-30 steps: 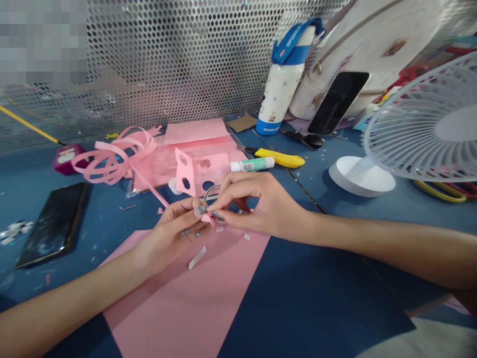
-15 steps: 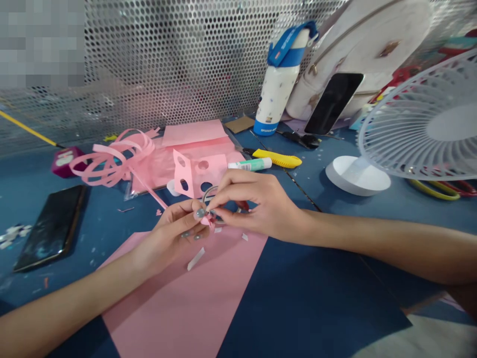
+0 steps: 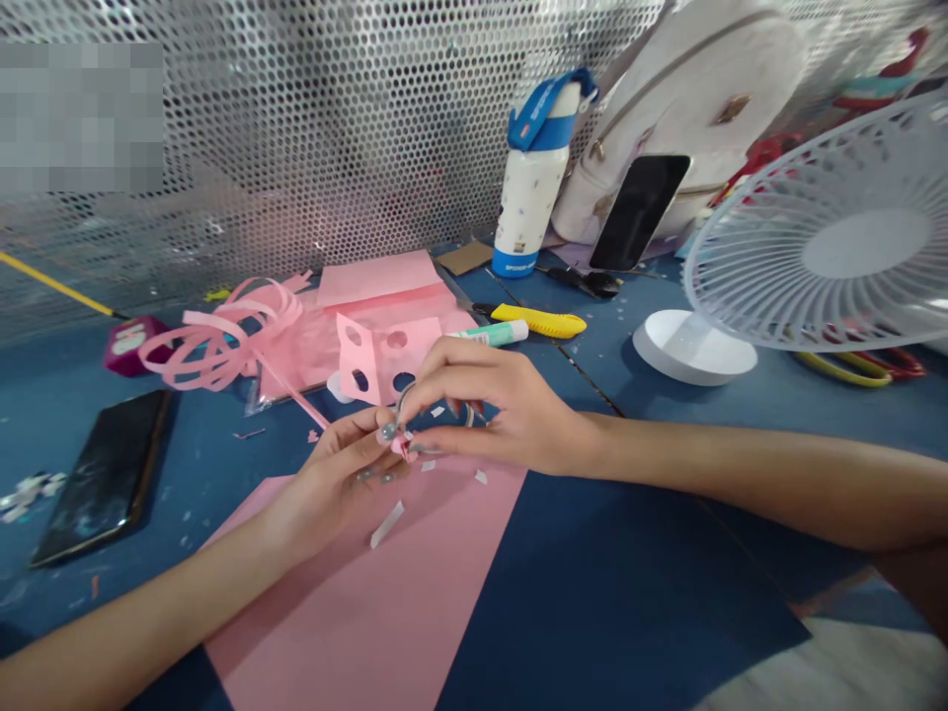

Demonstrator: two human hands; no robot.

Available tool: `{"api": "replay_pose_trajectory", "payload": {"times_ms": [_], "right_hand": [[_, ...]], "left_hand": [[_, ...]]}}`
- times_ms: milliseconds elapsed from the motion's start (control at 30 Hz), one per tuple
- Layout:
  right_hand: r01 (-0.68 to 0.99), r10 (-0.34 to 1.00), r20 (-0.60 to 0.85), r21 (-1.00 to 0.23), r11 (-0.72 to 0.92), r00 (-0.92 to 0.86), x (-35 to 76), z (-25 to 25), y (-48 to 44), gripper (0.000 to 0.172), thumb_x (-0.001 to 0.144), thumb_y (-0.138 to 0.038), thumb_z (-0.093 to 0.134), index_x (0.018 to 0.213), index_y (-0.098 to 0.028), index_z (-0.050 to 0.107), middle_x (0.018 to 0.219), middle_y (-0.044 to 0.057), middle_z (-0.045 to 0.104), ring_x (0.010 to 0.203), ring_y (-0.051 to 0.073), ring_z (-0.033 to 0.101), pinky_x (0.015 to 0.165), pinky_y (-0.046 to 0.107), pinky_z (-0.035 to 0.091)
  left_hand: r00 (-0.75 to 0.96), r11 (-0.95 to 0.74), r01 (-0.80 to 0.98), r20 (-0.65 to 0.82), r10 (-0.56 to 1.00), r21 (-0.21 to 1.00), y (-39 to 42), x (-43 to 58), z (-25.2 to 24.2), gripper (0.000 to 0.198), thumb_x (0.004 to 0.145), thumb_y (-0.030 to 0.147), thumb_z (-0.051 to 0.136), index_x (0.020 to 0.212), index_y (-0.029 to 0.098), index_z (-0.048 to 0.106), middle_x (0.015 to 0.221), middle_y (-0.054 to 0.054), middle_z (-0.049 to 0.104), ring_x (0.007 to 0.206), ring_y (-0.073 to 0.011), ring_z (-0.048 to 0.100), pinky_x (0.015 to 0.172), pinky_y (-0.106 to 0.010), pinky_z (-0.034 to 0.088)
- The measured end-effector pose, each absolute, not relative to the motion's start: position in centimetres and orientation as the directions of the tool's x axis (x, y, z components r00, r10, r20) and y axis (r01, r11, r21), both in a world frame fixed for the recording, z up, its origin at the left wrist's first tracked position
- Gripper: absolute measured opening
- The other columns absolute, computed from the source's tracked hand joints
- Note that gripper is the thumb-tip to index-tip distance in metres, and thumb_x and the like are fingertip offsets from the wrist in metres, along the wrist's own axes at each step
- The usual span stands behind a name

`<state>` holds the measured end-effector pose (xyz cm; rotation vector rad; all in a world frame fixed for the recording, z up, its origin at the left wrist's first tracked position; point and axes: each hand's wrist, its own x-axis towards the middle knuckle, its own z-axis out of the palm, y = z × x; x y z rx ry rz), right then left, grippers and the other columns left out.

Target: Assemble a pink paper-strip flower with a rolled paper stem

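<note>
Near the centre of the frame, the left hand (image 3: pixel 337 469) pinches a small, folded-looking pink paper piece (image 3: pixel 401 447) between thumb and fingers. The right hand (image 3: pixel 504 405) meets it from the right, thumb and forefinger a little apart; whether they grip the paper or the thin grey ring-shaped band (image 3: pixel 401 400), partly hidden there, I cannot tell. Such narrow paper probably creases easily, so a light, steady left pinch and small right fingertip movements suit this work best. Keeping both wrists low over the flat pink paper sheet (image 3: pixel 355 592), lower centre, should help, clear of the loose white paper scrap (image 3: pixel 386 524).
</note>
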<state>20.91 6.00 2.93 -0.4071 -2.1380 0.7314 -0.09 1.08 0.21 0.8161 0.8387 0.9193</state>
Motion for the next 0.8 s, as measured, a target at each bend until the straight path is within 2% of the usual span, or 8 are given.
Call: {"api": "replay_pose_trajectory", "payload": {"times_ms": [67, 200, 333, 433, 533, 600, 667, 800], "right_hand": [[0.02, 0.489, 0.612, -0.612, 0.791, -0.621, 20.89, 2.65, 6.09, 0.006, 0.091, -0.029, 0.072, 0.093, -0.023, 0.073, 0.095, 0.003, 0.066, 0.088, 0.015, 0.064, 0.081, 0.027, 0.052], [-0.018, 0.496, 0.627, -0.631, 0.776, -0.601, 20.67, 2.22, 6.22, 0.006, 0.089, -0.025, 0.074, 0.089, -0.019, 0.073, 0.091, 0.003, 0.066, 0.083, 0.014, 0.063, 0.075, 0.027, 0.051], [-0.067, 0.536, 0.583, -0.712, 0.699, -0.61, 20.42, 2.32, 6.42, 0.005, 0.085, -0.019, 0.078, 0.087, -0.016, 0.074, 0.086, 0.001, 0.065, 0.077, 0.01, 0.058, 0.068, 0.023, 0.047], [-0.107, 0.584, 0.453, -0.842, 0.529, -0.674, 20.33, 2.55, 6.67, 0.006, 0.082, -0.015, 0.079, 0.082, -0.014, 0.073, 0.082, -0.001, 0.065, 0.071, 0.008, 0.055, 0.065, 0.021, 0.044], [-0.136, 0.567, 0.239, -0.966, 0.219, -0.788, 20.28, 2.46, 6.87, 0.007, 0.082, -0.015, 0.078, 0.081, -0.012, 0.071, 0.079, -0.002, 0.066, 0.067, 0.007, 0.056, 0.064, 0.021, 0.046], [-0.153, 0.528, 0.134, -0.988, 0.008, -0.839, 20.23, 2.2, 6.93, 0.008, 0.083, -0.017, 0.077, 0.082, -0.012, 0.07, 0.076, -0.002, 0.066, 0.066, 0.007, 0.057, 0.067, 0.022, 0.049], [-0.179, 0.509, 0.084, -0.974, -0.14, -0.856, 20.19, 1.96, 6.94, 0.007, 0.085, -0.017, 0.074, 0.084, -0.013, 0.069, 0.074, -0.003, 0.066, 0.068, 0.007, 0.059, 0.071, 0.023, 0.051], [-0.155, 0.536, 0.041, -0.973, -0.17, -0.843, 20.22, 1.82, 6.95, 0.01, 0.087, -0.023, 0.073, 0.087, -0.014, 0.068, 0.073, -0.003, 0.066, 0.065, 0.007, 0.058, 0.062, 0.019, 0.046]], "left_hand": [[0.352, 0.379, -0.327, -0.261, 0.899, 0.865, 1.08, -0.08, 0.29, 0.023, 0.076, 0.034, 0.085, 0.075, 0.016, 0.071, 0.059, 0.005, 0.044, 0.054, -0.0057, 0.032, 0.061, -0.017, 0.043], [0.342, 0.388, -0.307, -0.28, 0.897, 0.869, 0.98, -0.11, 0.45, 0.026, 0.074, 0.036, 0.087, 0.075, 0.016, 0.071, 0.06, 0.005, 0.049, 0.054, -0.0056, 0.033, 0.068, -0.02, 0.048], [0.339, 0.389, -0.305, -0.283, 0.897, 0.869, 0.9, 0.07, 0.67, 0.027, 0.073, 0.036, 0.088, 0.075, 0.016, 0.071, 0.062, 0.004, 0.052, 0.057, -0.0064, 0.038, 0.071, -0.021, 0.05], [0.367, 0.383, -0.31, -0.263, 0.892, 0.87, 0.86, 0.2, 0.84, 0.027, 0.072, 0.035, 0.089, 0.073, 0.015, 0.071, 0.06, 0.004, 0.054, 0.055, -0.0058, 0.039, 0.071, -0.021, 0.05], [0.436, 0.389, -0.283, -0.244, 0.866, 0.877, 0.83, 0.17, 1.03, 0.028, 0.072, 0.035, 0.089, 0.071, 0.014, 0.07, 0.065, 0.0, 0.061, 0.058, -0.0061, 0.046, 0.063, -0.017, 0.046], [0.461, 0.39, -0.267, -0.238, 0.855, 0.881, 0.86, 0.12, 1.14, 0.028, 0.073, 0.034, 0.089, 0.071, 0.013, 0.07, 0.066, -0.001, 0.063, 0.061, -0.0066, 0.05, 0.059, -0.015, 0.044], [0.449, 0.394, -0.272, -0.247, 0.859, 0.878, 0.94, 0.09, 1.17, 0.027, 0.072, 0.033, 0.089, 0.071, 0.014, 0.071, 0.063, 0.001, 0.061, 0.058, -0.0054, 0.05, 0.065, -0.016, 0.048], [0.407, 0.398, -0.281, -0.267, 0.874, 0.873, 1.06, 0.02, 0.95, 0.025, 0.071, 0.034, 0.09, 0.075, 0.015, 0.074, 0.066, 0.002, 0.064, 0.059, -0.0067, 0.053, 0.086, -0.028, 0.056]]}}
